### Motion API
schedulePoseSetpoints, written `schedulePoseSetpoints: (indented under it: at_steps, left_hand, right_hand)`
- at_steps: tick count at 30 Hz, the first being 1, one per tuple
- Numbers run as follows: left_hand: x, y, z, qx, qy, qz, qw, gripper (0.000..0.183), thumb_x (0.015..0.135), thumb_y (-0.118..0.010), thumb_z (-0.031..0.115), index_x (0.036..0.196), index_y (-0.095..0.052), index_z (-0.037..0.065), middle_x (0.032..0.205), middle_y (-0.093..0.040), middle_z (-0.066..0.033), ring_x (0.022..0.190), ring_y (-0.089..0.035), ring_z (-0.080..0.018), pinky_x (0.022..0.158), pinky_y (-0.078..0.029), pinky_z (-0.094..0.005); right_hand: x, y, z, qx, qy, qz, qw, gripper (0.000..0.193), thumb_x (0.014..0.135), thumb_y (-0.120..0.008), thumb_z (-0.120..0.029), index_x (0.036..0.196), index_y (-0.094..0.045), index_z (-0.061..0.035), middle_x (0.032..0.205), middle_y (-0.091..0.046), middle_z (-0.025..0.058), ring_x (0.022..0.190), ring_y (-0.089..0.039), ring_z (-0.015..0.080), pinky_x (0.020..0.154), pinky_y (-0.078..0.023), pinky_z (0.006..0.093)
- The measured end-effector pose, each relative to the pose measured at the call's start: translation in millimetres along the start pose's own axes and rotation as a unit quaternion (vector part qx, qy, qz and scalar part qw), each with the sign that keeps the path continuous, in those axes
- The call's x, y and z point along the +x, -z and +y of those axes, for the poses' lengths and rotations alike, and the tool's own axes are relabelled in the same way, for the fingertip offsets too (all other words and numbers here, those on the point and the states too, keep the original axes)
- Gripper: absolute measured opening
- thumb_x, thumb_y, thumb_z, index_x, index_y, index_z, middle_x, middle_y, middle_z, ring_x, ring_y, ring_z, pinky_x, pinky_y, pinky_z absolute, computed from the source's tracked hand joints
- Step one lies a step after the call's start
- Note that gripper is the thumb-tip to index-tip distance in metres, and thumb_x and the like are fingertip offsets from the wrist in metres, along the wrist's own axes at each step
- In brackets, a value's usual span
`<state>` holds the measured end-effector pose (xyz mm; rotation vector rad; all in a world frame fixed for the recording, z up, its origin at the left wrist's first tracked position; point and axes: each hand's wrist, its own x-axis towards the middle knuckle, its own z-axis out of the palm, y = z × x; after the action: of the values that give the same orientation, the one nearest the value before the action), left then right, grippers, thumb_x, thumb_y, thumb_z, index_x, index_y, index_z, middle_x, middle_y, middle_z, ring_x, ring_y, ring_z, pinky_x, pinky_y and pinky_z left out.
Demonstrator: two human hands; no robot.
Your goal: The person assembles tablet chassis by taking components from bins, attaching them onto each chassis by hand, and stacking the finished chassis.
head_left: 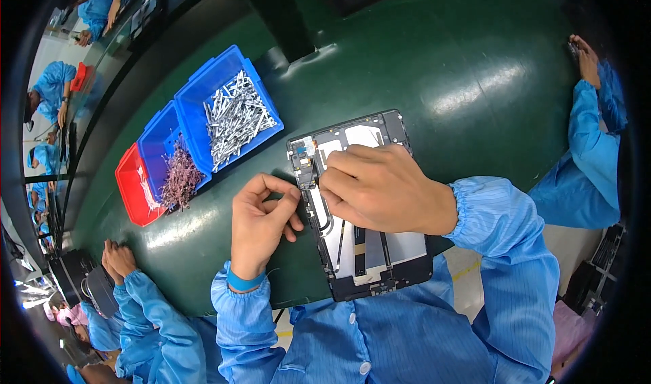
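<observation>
An opened tablet (pixel 410 247) lies on the bench in front of me, its inner frame, silver plates and dark cables showing. My right hand (pixel 380 187) is over its upper middle, fingers curled and pressed together; what they hold, if anything, is hidden. Beside the tablet's left edge, my left hand (pixel 261 218) has thumb and forefinger pinched together. Anything between those fingertips is too small to make out. A blue band (pixel 245 282) circles my left wrist.
Left of the tablet stand joined bins: a large blue bin (pixel 193 89) of silvery strips, a smaller blue bin (pixel 152 136) of thin pinkish pieces, and a red bin (pixel 129 180) with white pieces. A dark post (pixel 278 17) rises behind. Co-workers' hands rest on the green bench (pixel 475 58) at both sides.
</observation>
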<state>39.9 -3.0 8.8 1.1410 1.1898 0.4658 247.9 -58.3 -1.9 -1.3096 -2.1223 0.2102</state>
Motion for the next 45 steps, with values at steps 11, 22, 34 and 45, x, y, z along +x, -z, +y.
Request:
schedulePoseSetpoints:
  at_steps: [11,22,34,45]
  left_hand:
    - [2,3,-3,0.015,-0.003,-0.015,1.000,0.007,0.090,-0.064,0.002,0.093,-0.058,0.000,0.085,-0.065,-0.0067,0.055,-0.063,-0.0114,0.039,-0.046,-0.0206]
    - [10,3,-5,0.042,-0.045,-0.029,0.998,0.020,0.082,-0.071,0.007,0.095,-0.057,0.001,0.085,-0.064,-0.0057,0.053,-0.064,-0.0114,0.036,-0.043,-0.0228]
    - [9,14,-17,0.012,-0.084,-0.070,0.994,0.029,0.088,-0.073,0.024,0.094,-0.061,-0.002,0.084,-0.067,-0.0089,0.058,-0.068,-0.0138,0.040,-0.050,-0.0257]
    - [11,12,-20,0.004,-0.085,-0.067,0.994,0.026,0.090,-0.070,0.021,0.094,-0.062,-0.003,0.084,-0.067,-0.0092,0.058,-0.068,-0.0142,0.039,-0.049,-0.0261]
  right_hand:
    - [4,2,-6,0.059,-0.049,0.035,0.996,0.012,0.073,-0.073,-0.006,0.076,-0.061,-0.0055,0.074,-0.052,0.0043,0.059,-0.058,0.0203,0.047,-0.045,0.0341]
    - [19,8,-9,0.089,-0.105,-0.019,0.990,0.008,0.073,-0.072,-0.006,0.076,-0.065,-0.0035,0.079,-0.057,0.0076,0.061,-0.060,0.0207,0.051,-0.047,0.0308]
    - [123,-3,-6,-0.095,0.072,0.014,0.993,0.007,0.079,-0.072,-0.011,0.084,-0.069,-0.0063,0.086,-0.059,0.0072,0.085,-0.056,0.0237,0.077,-0.045,0.0355]
    - [136,-29,14,-0.172,0.130,-0.049,0.975,0.008,0.079,-0.066,-0.006,0.084,-0.070,-0.0024,0.091,-0.061,0.0091,0.095,-0.055,0.0260,0.093,-0.036,0.0474]
